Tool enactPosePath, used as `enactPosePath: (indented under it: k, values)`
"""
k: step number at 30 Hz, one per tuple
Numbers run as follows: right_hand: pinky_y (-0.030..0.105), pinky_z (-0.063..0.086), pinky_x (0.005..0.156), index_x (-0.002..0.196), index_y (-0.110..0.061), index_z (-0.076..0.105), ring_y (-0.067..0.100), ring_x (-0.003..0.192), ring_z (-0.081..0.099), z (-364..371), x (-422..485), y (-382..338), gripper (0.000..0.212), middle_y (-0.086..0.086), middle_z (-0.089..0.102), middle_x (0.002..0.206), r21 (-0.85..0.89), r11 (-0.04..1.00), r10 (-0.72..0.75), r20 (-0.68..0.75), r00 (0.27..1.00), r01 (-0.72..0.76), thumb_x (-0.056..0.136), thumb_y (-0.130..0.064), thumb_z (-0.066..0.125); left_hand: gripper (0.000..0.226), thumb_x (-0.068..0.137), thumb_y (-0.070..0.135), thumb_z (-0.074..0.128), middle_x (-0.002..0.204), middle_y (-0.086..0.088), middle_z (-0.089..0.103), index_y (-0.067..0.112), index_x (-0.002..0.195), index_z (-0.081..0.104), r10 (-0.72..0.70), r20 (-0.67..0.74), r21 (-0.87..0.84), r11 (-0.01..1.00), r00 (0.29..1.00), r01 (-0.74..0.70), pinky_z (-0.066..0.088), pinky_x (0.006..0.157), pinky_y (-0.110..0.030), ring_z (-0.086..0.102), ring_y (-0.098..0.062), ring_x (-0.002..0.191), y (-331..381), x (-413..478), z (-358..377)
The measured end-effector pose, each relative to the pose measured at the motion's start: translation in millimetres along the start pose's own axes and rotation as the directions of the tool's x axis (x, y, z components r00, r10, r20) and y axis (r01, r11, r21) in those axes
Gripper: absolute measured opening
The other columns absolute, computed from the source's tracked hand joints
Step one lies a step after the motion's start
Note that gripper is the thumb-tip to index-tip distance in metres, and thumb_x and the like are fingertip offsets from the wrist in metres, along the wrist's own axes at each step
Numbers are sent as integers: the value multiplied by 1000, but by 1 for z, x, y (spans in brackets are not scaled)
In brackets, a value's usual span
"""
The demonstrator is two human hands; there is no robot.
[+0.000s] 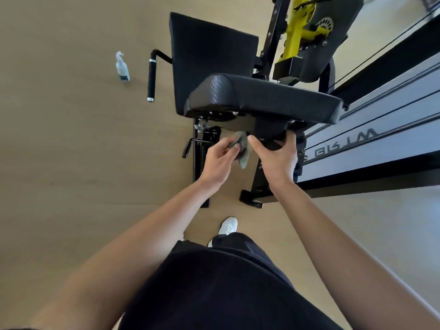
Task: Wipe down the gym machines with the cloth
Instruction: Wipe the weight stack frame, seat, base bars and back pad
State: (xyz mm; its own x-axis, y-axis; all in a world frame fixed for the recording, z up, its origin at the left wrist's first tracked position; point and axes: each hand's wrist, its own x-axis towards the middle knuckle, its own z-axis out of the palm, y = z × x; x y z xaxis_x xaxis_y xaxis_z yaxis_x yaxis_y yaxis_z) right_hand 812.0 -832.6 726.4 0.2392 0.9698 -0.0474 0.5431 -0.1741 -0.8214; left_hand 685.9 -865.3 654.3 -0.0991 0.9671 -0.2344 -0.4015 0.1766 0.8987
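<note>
Head view, centre of frame: the left hand [220, 160] has its fingers curled round a crumpled grey-green cloth [243, 152], just under the machine's black pad [262, 96], rounded vinyl with a woven texture. The right hand [277, 158] grips the black metal bracket [269, 129] below that pad, thumb stretched out. Upper left, a pale spray bottle [122, 67] stands on the tan floor [71, 139].

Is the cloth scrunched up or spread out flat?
Scrunched up. The cloth is bunched in the left hand, whose fingers curl round it, just below the seat pad.
</note>
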Motion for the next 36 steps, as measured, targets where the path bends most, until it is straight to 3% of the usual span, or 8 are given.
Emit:
enactPosePath:
  k: [6,10,13,17,21,26,31,36]
  values:
    - [45,56,99,132,-20,61,14,111,69,-30,-11,47,39,-6,74,117,169,970,101,367,924,-174,95,-21,71,26,106,8,51,112,-8,73,7,123,70,-85,87,60,995,993,80,56,96,-32,70,-18,104,26,-36,3]
    - [32,53,99,129,-23,66,17,117,66,-34,-30,60,42,-1,73,121,271,956,-55,546,836,-114,90,-9,71,26,106,5,49,113,-10,72,-3,120,70,-77,127,171,984,989,55,55,91,-25,68,-12,101,41,-41,3]
    - [40,56,96,114,-23,73,21,105,70,-31,-32,62,30,2,76,106,261,962,-66,509,859,-81,89,-5,71,26,106,6,49,106,-3,76,2,113,74,-78,165,239,970,983,37,56,94,-28,69,-12,101,53,-45,5]
    - [22,53,76,92,-35,76,8,83,69,-38,-27,64,25,-7,75,87,223,975,-84,453,887,-22,89,-11,74,23,104,3,52,100,-9,76,0,106,74,-49,94,284,959,994,21,58,93,-33,71,-17,95,64,-39,-1]
    - [13,51,74,92,-43,76,3,85,70,-55,-21,63,29,-16,76,90,188,981,-126,399,908,53,91,-14,74,20,103,5,53,93,-16,75,-6,104,71,-49,42,334,942,998,32,58,76,-27,71,-18,84,69,-33,-11]
    - [12,48,67,84,-40,72,0,77,66,-65,-10,60,19,-16,72,83,184,981,-112,326,939,53,94,-23,71,21,105,9,52,89,-2,72,12,98,72,-114,116,458,887,987,49,54,82,-36,65,-17,86,72,-30,-17]
    - [30,51,74,104,-36,67,13,82,63,-69,-2,60,10,-6,68,87,170,984,-107,387,916,43,97,-30,67,26,106,16,53,78,7,70,18,86,70,-114,95,480,875,989,55,51,69,-22,63,-6,74,79,-27,-5]
    - [8,40,84,117,-35,62,0,104,54,-62,-13,59,47,-14,54,110,63,983,-183,356,916,172,76,-44,84,28,105,20,54,80,-18,63,7,85,67,-170,47,346,927,984,144,53,73,-41,59,-27,75,84,-27,11]
